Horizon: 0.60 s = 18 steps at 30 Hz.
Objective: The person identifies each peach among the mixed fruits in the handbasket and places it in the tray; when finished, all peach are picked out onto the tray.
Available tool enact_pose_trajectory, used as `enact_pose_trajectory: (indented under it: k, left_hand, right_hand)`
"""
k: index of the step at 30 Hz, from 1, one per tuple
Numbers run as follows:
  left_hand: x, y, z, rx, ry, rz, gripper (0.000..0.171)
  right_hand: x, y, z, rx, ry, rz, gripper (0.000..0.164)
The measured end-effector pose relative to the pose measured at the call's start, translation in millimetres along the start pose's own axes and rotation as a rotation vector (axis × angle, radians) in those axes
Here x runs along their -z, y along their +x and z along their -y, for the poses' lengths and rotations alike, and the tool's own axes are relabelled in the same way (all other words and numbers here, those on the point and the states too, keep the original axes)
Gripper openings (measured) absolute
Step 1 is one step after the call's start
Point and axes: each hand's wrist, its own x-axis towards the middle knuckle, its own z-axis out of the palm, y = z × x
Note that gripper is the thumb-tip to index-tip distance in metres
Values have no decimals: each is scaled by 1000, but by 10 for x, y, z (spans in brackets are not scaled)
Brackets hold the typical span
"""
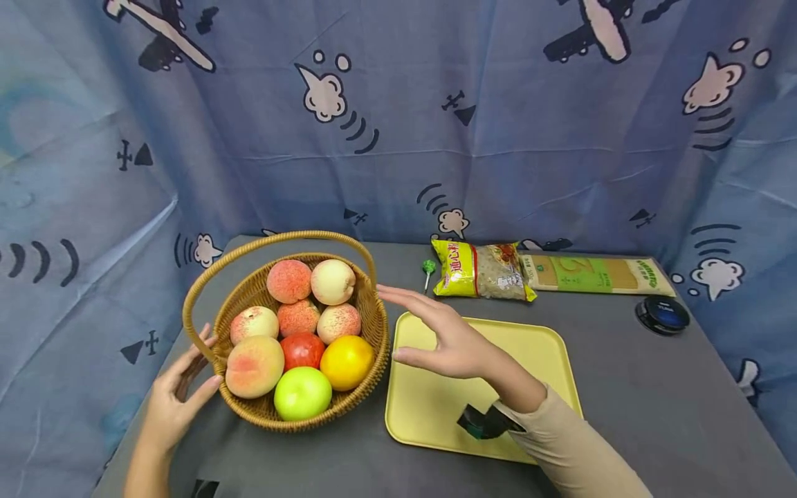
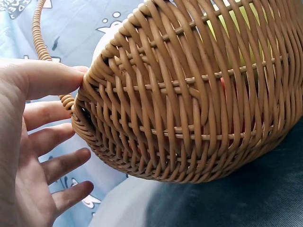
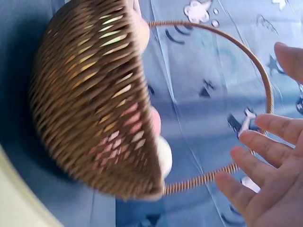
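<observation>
A brown wicker basket [image 1: 373, 377] with a tall arched handle [image 1: 280, 238] stands on the left of the table. It holds several peaches [image 1: 254, 366], a red apple [image 1: 302, 351], a green apple [image 1: 302, 393] and an orange-yellow fruit [image 1: 346, 362]. At its left rim is my left hand [image 1: 174, 401], fingers spread beside the handle's base. The left wrist view shows the thumb [image 2: 61, 80] touching the rim, the other fingers loosely extended. My right hand [image 1: 451, 339] hovers on the basket's right side, over the yellow tray, fingers straight and holding nothing. In the right wrist view it is apart from the woven wall.
A yellow tray [image 1: 429, 432] lies right of the basket. Behind it are a green lollipop [image 1: 428, 270], a yellow bag of dry food [image 1: 482, 270] and a long green-and-tan packet [image 1: 598, 274]. A round black container [image 1: 663, 315] sits far right. A patterned blue curtain [image 1: 398, 138] hangs behind.
</observation>
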Motion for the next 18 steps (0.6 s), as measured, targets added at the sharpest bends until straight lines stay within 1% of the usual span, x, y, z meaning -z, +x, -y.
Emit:
enact_pose_trajectory:
  k: [2, 3, 6, 7, 10, 13, 15, 18]
  left_hand:
    - [-3, 9, 24, -25, -18, 2, 52]
    - [-4, 11, 33, -28, -34, 0, 51]
    - [-5, 13, 63, -78, -76, 1, 49]
    - [-6, 15, 66, -82, -83, 1, 49]
    - [-6, 20, 69, -84, -95, 1, 50]
    - [-10, 26, 57, -71, -91, 4, 50]
    - [-14, 28, 52, -75, -85, 14, 50]
    - [-17, 46, 50, -100, -91, 29, 50]
  right_hand:
    - [-25, 184, 22, 37, 21, 44, 67]
    - [-35, 276, 36, 50, 26, 66, 68]
    - [-71, 548, 71, 68, 40, 139, 69]
    - [-88, 637, 83, 68, 45, 166, 68]
    - [-159, 883, 113, 50, 71, 253, 67]
    - [-267, 1095, 129, 26, 107, 344, 68]
    - [-346, 1208, 133, 1, 94, 407, 70]
    - [-461, 1368, 140, 0, 71, 499, 71]
